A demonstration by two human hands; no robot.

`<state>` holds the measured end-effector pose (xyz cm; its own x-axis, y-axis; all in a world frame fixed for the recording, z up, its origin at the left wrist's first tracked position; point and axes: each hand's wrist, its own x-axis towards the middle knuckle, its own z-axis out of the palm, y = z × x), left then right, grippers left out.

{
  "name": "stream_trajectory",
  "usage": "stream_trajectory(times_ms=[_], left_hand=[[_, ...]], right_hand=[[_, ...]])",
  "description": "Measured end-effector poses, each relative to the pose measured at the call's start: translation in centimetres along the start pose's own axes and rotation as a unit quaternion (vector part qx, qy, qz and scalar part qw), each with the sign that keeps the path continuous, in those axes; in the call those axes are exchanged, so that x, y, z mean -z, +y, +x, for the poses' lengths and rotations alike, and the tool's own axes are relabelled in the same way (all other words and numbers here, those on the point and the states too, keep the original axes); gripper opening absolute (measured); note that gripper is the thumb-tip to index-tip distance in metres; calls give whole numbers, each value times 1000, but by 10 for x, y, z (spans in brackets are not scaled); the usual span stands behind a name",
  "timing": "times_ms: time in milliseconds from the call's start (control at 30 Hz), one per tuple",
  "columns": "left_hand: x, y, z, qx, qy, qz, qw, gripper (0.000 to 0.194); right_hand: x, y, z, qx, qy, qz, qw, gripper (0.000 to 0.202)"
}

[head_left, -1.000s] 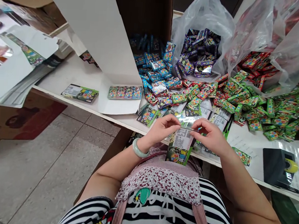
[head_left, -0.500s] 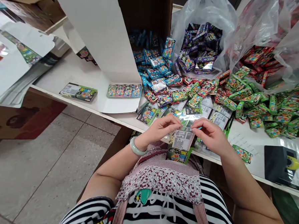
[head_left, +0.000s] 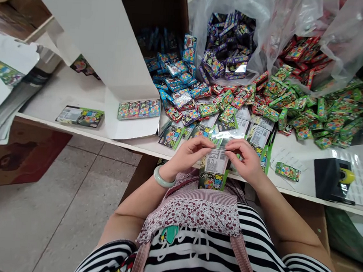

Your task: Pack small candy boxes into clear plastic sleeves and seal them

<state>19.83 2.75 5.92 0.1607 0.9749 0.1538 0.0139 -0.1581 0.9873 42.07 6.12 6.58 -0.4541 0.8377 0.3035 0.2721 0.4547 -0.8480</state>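
Observation:
My left hand, with a pale green bangle at the wrist, pinches the upper edge of a flat printed candy packet. On the same edge, just to the right, my right hand has its thumb and fingertips closed. The packet hangs toward my apron, showing a white barcode panel and a black-and-green lower part with colourful lettering. Shiny clear plastic lies just beyond my fingertips; whether it belongs to this packet I cannot tell. More printed packets lie under and beyond my hands on the white table.
Small blue boxes, red ones and green boxes lie heaped at the back. A clear bag holds purple boxes. At right are a black tape dispenser and one green box; at left, a row of small boxes on white card.
The view has shifted, so the table's contents appear moved left and slightly up. Both hands still pinch the packet's top edge, with the right fingers curled slightly more.

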Motion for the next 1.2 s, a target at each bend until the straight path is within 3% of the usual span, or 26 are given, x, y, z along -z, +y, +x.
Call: stream_trajectory(times_ms=[233, 333, 400, 500, 567, 667, 733, 867, 1200], left_hand=[[-3, -10, 8, 8, 13, 11, 1000, 17], [-4, -20, 16, -7, 45, 47, 998, 15], [-1, -27, 19, -15, 56, 59, 997, 14], [4, -39, 20, -8, 77, 73, 994, 16], [5, -45, 21, -3, 96, 74, 993, 19], [1, -48, 24, -6, 96, 72, 993, 21], [-4, -45, 27, -7, 87, 77, 993, 20], [-9, -38, 29, 9, 86, 77, 993, 19], [-12, -41, 28, 21, 89, 62, 994, 24]], right_hand=[[-11, 0, 2, 6, 14, 42, 999, 8], [6, 18, -3, -45, -15, 86, 995, 13], [38, 39, -18, -94, 21, 90, 991, 23], [109, 76, -54, -199, 164, -26, 966, 21], [154, 98, -81, -288, 223, -179, 914, 20], [193, 120, -111, -388, 192, -359, 827, 27], [198, 128, -121, -420, 168, -391, 802, 29], [187, 137, -125, -431, 162, -395, 795, 26], [172, 132, -145, -403, 159, -398, 808, 20]])
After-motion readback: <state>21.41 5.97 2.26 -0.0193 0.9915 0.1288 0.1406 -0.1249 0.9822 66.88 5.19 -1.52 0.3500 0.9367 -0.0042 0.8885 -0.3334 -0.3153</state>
